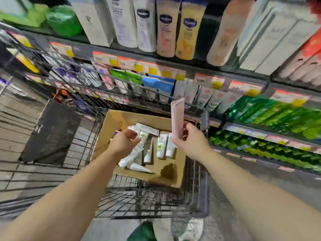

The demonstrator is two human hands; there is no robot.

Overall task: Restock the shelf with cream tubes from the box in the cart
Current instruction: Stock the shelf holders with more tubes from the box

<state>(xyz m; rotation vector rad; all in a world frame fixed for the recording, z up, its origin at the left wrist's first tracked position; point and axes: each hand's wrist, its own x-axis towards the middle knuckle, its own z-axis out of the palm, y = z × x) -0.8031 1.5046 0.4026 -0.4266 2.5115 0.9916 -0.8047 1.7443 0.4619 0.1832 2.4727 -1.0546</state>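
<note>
Head view: lotion bottles (165, 30) line the top shelf with dark oval badges on the front, but the print is too blurred to read. Price tags (151, 68) in red and yellow run along the shelf edge (231, 73), and their figures are just as smeared. Below that, blue, green and white tubes stand in rows, and green packs (278, 117) fill the lower right shelves.

A wire cart (156, 204) sits between the person and the shelving, its rim crossing in front of the lower rows. Inside it, an open cardboard box (119, 120) holds loose white cream tubes (162, 145), some with what may be a green leaf mark.

The right hand (191, 141) pinches a pink tube (177, 119) by its lower end, upright, above the box's far right corner. The left hand (126, 140) hovers over the tubes in the box, fingers loosely curled and parted, holding nothing. A white shoe (192, 228) shows on the floor below.
</note>
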